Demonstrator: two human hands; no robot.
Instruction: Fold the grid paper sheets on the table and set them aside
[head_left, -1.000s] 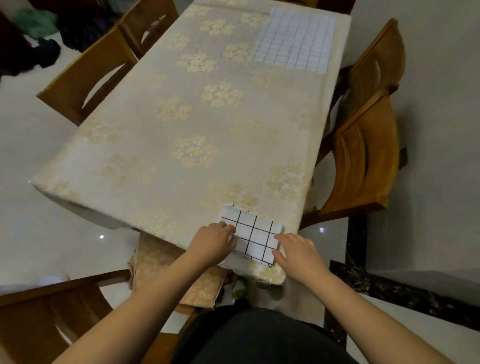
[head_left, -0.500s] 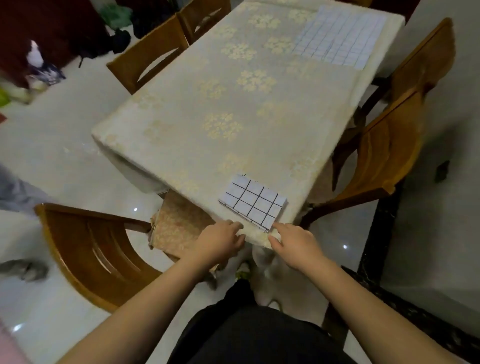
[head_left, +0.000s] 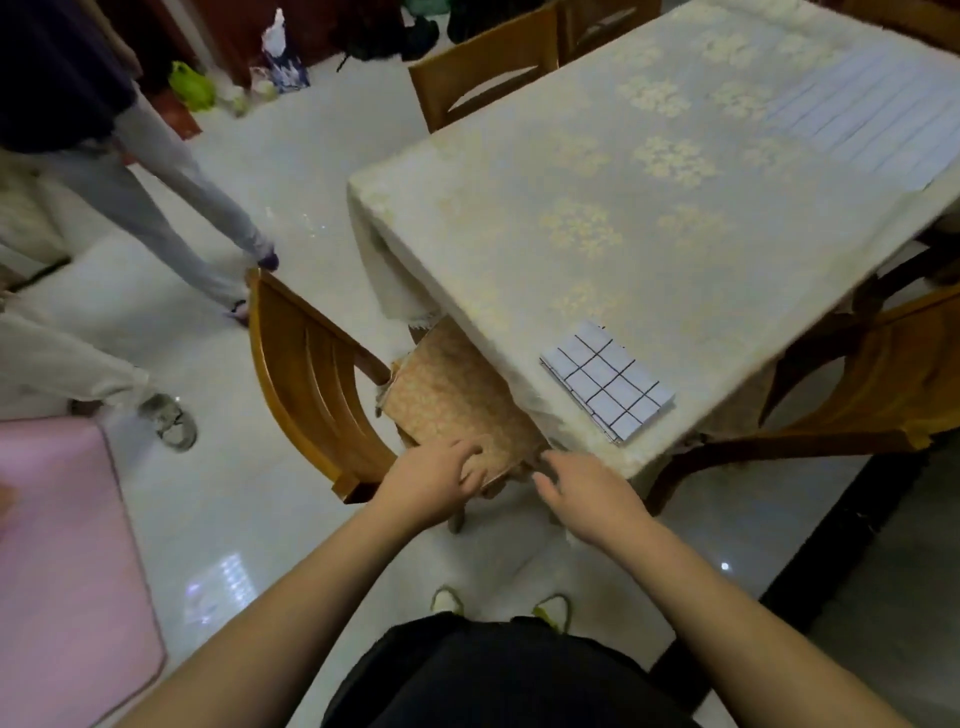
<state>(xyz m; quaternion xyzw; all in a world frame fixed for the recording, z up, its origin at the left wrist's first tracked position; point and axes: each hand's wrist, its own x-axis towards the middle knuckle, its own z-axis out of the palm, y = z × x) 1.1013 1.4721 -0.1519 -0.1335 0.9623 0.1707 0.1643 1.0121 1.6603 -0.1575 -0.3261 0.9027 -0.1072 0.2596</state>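
Table (head_left: 597, 171), far grid sheet (head_left: 872, 119) blurred, cropped

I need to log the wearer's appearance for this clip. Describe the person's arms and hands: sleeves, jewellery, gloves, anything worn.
Both forearms are bare as far as the frame shows: no sleeves in view. The left hand and right hand wear no gloves, and no rings, watch or bracelet can be made out. Lower down, a dark garment covers the body, with light shoes below it.

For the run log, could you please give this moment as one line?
folded grid paper: near table corner | flat grid sheet: far end | left hand, right hand: off paper, empty
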